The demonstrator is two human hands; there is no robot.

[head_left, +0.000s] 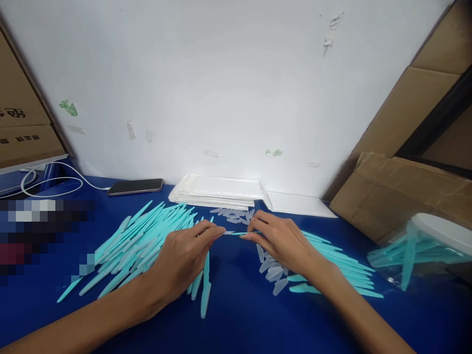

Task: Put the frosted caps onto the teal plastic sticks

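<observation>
Between my two hands, above the blue table, a thin turquoise stick (238,233) lies level, with a small translucent cap (228,232) at its left end. My left hand (190,250) pinches the cap end with closed fingers. Closed on the turquoise stick is my right hand (278,238). A large heap of turquoise sticks (147,236) spreads left of and behind my left hand. Loose translucent caps (275,273) lie below my right hand, and more caps (230,214) are behind the hands. Another group of turquoise sticks (346,265) fans out beyond my right forearm.
White flat packets (217,189) lean by the wall. A phone (136,186) with a white cable lies at the back left. On the right, a clear jar (424,250) holding turquoise sticks lies before a cardboard box (405,191). A pixelated patch covers the left edge.
</observation>
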